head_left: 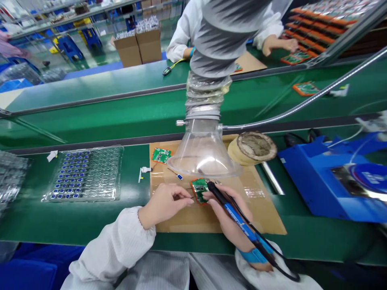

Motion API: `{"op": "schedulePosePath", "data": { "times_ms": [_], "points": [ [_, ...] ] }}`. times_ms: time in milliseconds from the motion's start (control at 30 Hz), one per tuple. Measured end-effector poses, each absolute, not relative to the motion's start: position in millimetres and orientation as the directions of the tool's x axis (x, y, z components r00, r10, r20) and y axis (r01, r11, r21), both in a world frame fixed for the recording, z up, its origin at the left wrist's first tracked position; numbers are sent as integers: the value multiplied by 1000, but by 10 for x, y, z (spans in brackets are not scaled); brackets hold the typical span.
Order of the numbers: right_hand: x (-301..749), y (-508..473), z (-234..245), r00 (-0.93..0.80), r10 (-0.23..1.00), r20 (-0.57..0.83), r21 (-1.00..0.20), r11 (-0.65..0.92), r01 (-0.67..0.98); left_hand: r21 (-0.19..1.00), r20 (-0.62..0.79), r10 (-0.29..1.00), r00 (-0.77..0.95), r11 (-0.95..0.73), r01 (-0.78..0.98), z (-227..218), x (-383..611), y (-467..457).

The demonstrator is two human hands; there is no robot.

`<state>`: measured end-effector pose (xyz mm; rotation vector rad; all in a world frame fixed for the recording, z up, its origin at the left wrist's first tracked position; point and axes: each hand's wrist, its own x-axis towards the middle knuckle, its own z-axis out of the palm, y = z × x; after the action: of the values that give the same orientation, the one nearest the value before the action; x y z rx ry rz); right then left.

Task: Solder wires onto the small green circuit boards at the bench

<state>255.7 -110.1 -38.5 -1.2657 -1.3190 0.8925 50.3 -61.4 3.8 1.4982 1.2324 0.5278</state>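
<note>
My right hand (232, 215) is wrapped round a blue-and-black soldering iron (237, 219), its tip end over a green circuit board (199, 189) with an orange edge. A fingertip of that hand reaches the board's right side. At the board's left, my left hand (165, 203) is closed in a pinch on what looks like a thin dark wire, mostly hidden by the fingers. Under both lies a brown cardboard sheet (181, 225). Above them on it are a small blue-and-white component (179, 177) with a thin lead and a second circuit board (162, 155).
A clear fume hood (204, 155) on a grey hose hangs just above the hands. Rightward stand a round yellowish pot (255, 147) and a blue machine (314, 185). A clear plastic tray (104, 177) of small blue parts lies left. Across the bench, a co-worker's hand (279, 44) reaches toward boards.
</note>
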Motion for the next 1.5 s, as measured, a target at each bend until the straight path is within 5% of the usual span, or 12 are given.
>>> {"op": "schedulePosePath", "data": {
  "times_ms": [133, 400, 633, 933, 1100, 1500],
  "points": [
    [2393, -1054, -294, 119, 984, 131, -991, 125, 55, 859, -202, 903, 379, -22, 511, 50, 554, -615],
    [2355, -1047, -303, 188, 980, 72, -996, 60, 70, 849, -144, 920, 363, -74, 524, 41, 586, -621],
    [2406, -1070, -358, 199, 973, 120, -980, 84, 179, 815, -47, 915, 401, -197, 545, 36, 610, -553],
    [2774, -1234, -460, 430, 873, 232, -933, 75, 351, 643, -20, 866, 500, -372, 669, -120, 623, -338],
    [2787, -1309, -482, 397, 878, 267, -946, 161, 280, 617, -37, 866, 498, -372, 693, -123, 639, -363],
    [2762, -1342, -483, 256, 910, 327, -888, 202, 414, 637, -76, 900, 429, -287, 715, -75, 696, -380]
  ]
}}
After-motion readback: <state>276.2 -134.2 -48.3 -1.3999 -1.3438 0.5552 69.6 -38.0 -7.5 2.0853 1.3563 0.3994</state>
